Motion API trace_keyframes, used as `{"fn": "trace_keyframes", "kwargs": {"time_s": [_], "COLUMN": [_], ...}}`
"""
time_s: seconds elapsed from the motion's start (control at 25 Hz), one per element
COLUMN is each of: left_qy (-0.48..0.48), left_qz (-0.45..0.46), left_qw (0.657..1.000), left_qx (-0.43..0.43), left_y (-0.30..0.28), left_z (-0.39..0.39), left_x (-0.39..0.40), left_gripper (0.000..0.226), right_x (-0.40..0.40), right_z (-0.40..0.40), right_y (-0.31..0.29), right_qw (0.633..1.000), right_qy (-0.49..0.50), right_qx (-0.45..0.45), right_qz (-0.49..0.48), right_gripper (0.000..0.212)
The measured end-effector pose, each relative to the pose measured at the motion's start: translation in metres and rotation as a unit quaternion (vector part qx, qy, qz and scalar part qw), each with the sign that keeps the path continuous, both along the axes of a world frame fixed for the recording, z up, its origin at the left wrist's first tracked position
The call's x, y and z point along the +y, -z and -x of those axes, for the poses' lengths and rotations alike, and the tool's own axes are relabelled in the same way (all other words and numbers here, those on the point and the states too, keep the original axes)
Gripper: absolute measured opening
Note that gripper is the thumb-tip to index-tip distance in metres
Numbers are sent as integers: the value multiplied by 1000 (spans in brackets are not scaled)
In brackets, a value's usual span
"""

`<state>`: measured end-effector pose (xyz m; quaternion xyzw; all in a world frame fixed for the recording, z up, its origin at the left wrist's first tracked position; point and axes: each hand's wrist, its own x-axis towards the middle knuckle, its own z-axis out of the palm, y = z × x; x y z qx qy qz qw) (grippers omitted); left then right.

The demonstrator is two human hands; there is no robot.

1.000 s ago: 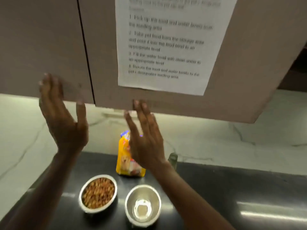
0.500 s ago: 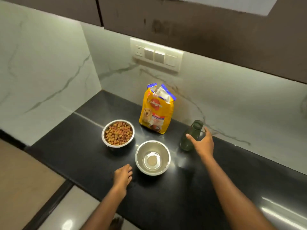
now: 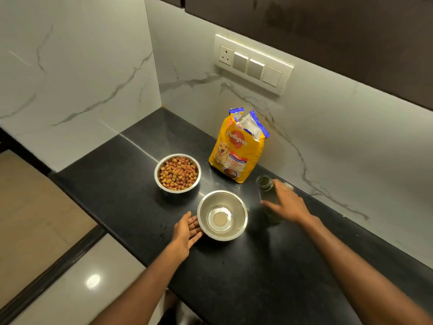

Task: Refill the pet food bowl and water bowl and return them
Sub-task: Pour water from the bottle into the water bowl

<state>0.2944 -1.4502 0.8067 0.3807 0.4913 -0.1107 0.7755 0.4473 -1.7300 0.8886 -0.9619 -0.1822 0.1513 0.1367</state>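
Two steel bowls stand on the black countertop (image 3: 234, 273). The far one, the food bowl (image 3: 177, 172), is full of brown kibble. The near one, the water bowl (image 3: 222, 215), shows only a thin wet patch at its bottom. My left hand (image 3: 187, 231) lies open against the water bowl's left side. My right hand (image 3: 287, 204) wraps around a dark green glass bottle (image 3: 267, 191) standing to the right of the water bowl. The bottle has no cap on it. An opened yellow pet food bag (image 3: 237, 148) stands upright behind the bowls.
White marble walls close the counter at the back and left. A switch plate (image 3: 253, 63) sits on the back wall under dark cabinets (image 3: 328, 31). The counter's front edge drops to a tiled floor (image 3: 70, 289) at the lower left.
My view dropped from the cabinet and its instruction sheet to the counter. My left hand slid up to the water bowl. My right hand closed in around the green bottle.
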Motion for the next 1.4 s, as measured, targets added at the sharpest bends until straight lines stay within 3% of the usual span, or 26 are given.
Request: {"fn": "trace_keyframes", "kwargs": {"time_s": [0.2, 0.44, 1.4], "left_qy": [22, 44, 88], "left_qz": [34, 50, 24], "left_qw": [999, 998, 995], "left_qx": [-4, -15, -29], "left_y": [0, 2, 12], "left_z": [-7, -7, -8], "left_x": [10, 24, 47], "left_gripper": [39, 41, 40], "right_x": [25, 47, 58], "right_z": [10, 14, 22], "right_y": [-5, -2, -7], "right_qw": [964, 925, 861], "right_qy": [-162, -204, -220], "right_qx": [-2, -11, 26], "right_qz": [209, 319, 458], "right_gripper": [68, 73, 75]}}
